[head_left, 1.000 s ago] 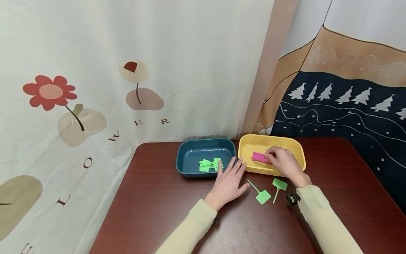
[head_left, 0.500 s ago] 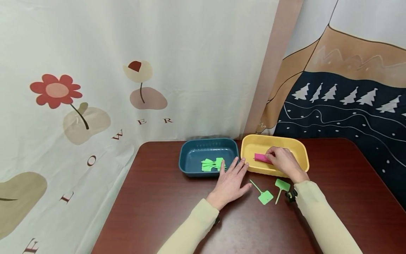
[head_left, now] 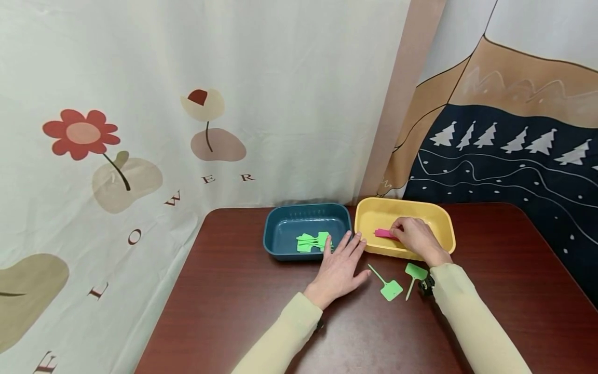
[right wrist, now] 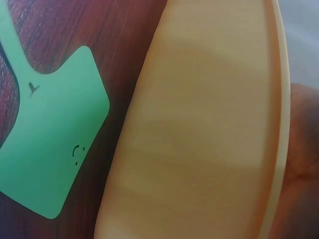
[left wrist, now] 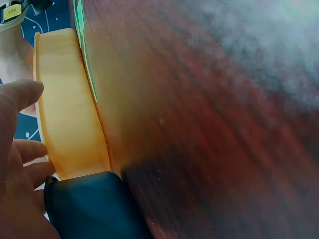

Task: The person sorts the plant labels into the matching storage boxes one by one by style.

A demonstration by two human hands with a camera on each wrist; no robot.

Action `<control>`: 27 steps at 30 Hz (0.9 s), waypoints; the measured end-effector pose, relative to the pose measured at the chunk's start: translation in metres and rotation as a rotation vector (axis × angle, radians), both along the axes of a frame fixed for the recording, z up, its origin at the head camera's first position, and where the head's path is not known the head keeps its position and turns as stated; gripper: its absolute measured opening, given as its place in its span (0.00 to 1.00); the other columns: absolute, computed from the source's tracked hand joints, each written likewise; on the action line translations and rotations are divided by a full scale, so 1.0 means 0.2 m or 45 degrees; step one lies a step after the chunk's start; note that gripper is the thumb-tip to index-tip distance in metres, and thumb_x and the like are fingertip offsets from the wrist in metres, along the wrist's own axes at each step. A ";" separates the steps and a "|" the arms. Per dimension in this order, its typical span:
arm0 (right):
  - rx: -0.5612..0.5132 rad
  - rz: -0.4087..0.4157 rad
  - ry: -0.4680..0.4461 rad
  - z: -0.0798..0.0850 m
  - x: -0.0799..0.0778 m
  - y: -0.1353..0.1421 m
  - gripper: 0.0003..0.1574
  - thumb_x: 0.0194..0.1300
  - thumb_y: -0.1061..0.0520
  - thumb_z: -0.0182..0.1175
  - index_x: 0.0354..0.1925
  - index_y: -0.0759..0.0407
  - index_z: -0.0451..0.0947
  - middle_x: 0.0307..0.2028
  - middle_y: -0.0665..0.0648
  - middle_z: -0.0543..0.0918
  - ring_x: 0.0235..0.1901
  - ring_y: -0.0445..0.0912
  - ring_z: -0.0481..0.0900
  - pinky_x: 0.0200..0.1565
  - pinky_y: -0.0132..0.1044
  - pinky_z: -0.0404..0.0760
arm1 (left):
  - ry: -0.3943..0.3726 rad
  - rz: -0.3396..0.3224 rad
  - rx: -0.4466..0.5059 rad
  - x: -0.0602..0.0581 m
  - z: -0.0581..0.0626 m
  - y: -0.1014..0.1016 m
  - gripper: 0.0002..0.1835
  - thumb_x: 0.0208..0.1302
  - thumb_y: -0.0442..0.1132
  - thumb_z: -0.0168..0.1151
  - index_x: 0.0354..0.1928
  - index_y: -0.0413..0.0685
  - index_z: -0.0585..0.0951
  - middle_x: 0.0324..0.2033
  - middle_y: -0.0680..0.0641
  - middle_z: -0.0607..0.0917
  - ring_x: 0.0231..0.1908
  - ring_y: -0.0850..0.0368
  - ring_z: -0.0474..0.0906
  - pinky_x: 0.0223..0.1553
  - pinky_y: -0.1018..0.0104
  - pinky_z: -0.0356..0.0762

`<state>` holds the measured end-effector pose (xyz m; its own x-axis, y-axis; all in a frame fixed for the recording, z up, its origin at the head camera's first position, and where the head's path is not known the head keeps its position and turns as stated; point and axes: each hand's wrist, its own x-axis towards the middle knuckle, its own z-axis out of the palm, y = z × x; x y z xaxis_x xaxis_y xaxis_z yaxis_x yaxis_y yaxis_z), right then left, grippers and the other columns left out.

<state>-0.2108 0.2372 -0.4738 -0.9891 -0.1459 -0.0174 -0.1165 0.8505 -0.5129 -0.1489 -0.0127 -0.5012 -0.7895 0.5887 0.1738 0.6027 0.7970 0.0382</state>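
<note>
In the head view, my right hand (head_left: 416, 238) reaches into the yellow tray (head_left: 388, 252) and pinches a pink plant label (head_left: 383, 234) low over its floor. The tray's side hides most of that hand in the right wrist view. My left hand (head_left: 337, 272) lies with fingers spread and straight, its fingertips at the near rims where the yellow tray and the blue tray (head_left: 285, 256) meet. A small pile of green plant labels (head_left: 309, 243) lies in the blue tray, beside my left fingertips.
Two loose green plant labels lie on the brown table in front of the yellow tray: one label (head_left: 391, 291) by my left thumb, another label (head_left: 416, 271) beside my right wrist. Large in the right wrist view, a green label (right wrist: 50, 134) shows a small printed face. Printed curtains hang behind.
The pink label in my right hand has tilted, so its broad face now shows as a narrow strip. My left hand stays in place. The head view has shifted slightly.
</note>
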 end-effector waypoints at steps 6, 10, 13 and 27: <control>0.001 -0.016 -0.004 0.00 0.01 0.02 0.11 0.72 0.57 0.64 0.42 0.63 0.87 0.35 0.57 0.86 0.36 0.53 0.78 0.43 0.50 0.75 | 0.014 -0.003 -0.010 0.00 0.00 0.01 0.40 0.72 0.65 0.56 0.79 0.53 0.66 0.79 0.50 0.61 0.80 0.51 0.51 0.72 0.28 0.50; -0.007 -0.037 0.019 0.01 0.03 0.03 0.13 0.74 0.57 0.61 0.46 0.65 0.86 0.38 0.60 0.86 0.38 0.55 0.79 0.46 0.52 0.78 | 0.008 -0.010 -0.007 0.00 0.00 0.01 0.41 0.72 0.65 0.57 0.79 0.52 0.66 0.79 0.50 0.61 0.80 0.50 0.51 0.71 0.28 0.49; -0.028 -0.055 0.054 0.02 0.07 0.04 0.15 0.75 0.57 0.59 0.51 0.67 0.84 0.45 0.65 0.86 0.42 0.58 0.80 0.52 0.57 0.79 | -0.002 -0.010 -0.003 0.00 0.00 0.01 0.41 0.72 0.65 0.57 0.79 0.53 0.66 0.80 0.50 0.60 0.80 0.50 0.51 0.72 0.27 0.49; -0.169 -0.159 0.287 0.10 0.37 0.04 0.28 0.74 0.56 0.61 0.67 0.67 0.72 0.67 0.72 0.71 0.64 0.66 0.70 0.63 0.68 0.69 | 0.071 -0.010 -0.012 0.01 0.01 0.01 0.43 0.69 0.65 0.61 0.79 0.50 0.66 0.79 0.45 0.61 0.80 0.43 0.49 0.68 0.22 0.48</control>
